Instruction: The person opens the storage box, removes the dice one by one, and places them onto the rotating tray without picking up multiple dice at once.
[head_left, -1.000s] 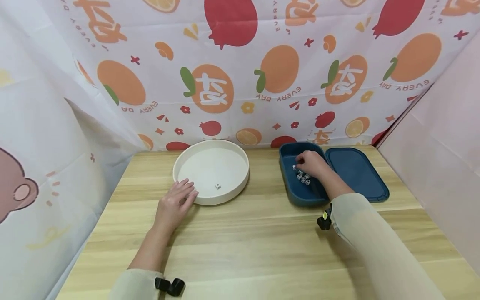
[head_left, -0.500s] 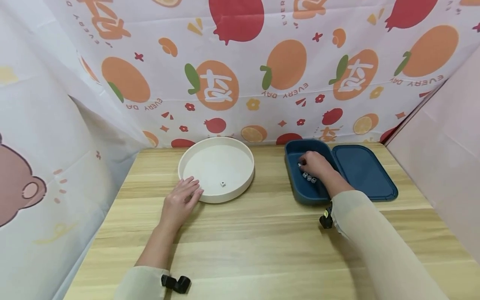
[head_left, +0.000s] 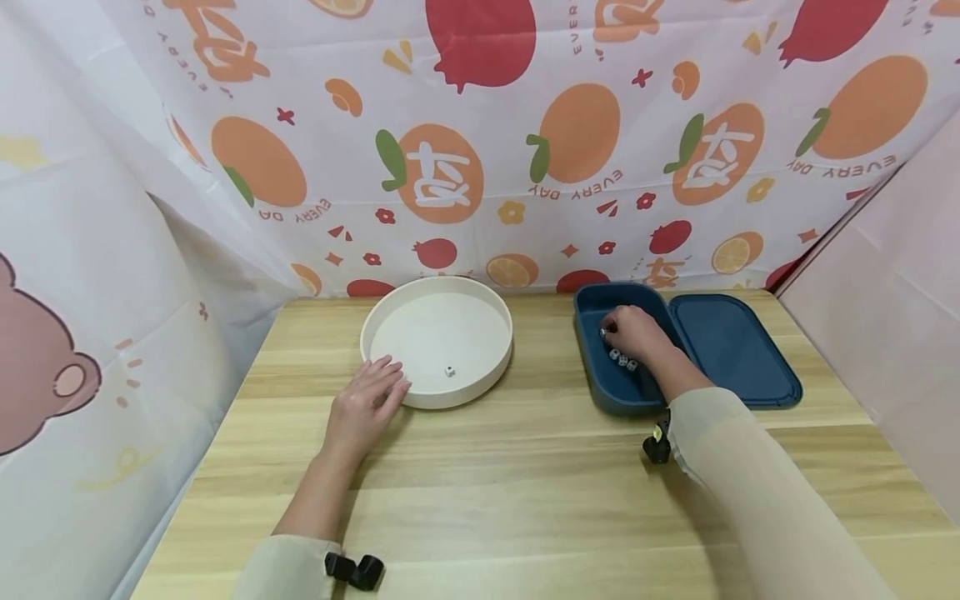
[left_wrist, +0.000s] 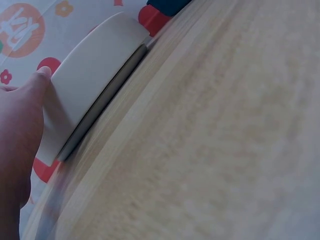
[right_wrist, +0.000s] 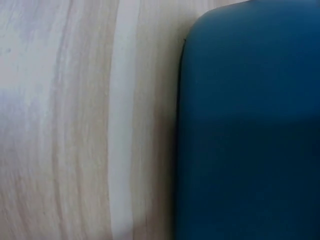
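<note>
A round cream tray (head_left: 442, 333) stands at the back of the table, with one small white die (head_left: 450, 372) lying inside near its front. My left hand (head_left: 365, 406) rests on the tray's front-left rim, fingers fairly straight; its thumb (left_wrist: 37, 82) lies at the rim in the left wrist view. Inside the dark blue box (head_left: 618, 400) reaches my right hand (head_left: 637, 333), pinching a die (head_left: 603, 332) at its fingertips. A short row of dice (head_left: 623, 360) lies on the box floor just below that hand. Only the box's outer wall (right_wrist: 250, 100) shows in the right wrist view.
The blue lid (head_left: 738, 350) lies flat against the box's right side. A fruit-printed cloth (head_left: 510, 167) hangs right behind the tray and box. Bare wooden tabletop (head_left: 502, 492) stretches between the forearms.
The right fingers have closed on a die that lay apart from them, and the dice beside the hand now show as a shorter row. The left hand stays on the rim; the head view shifted slightly.
</note>
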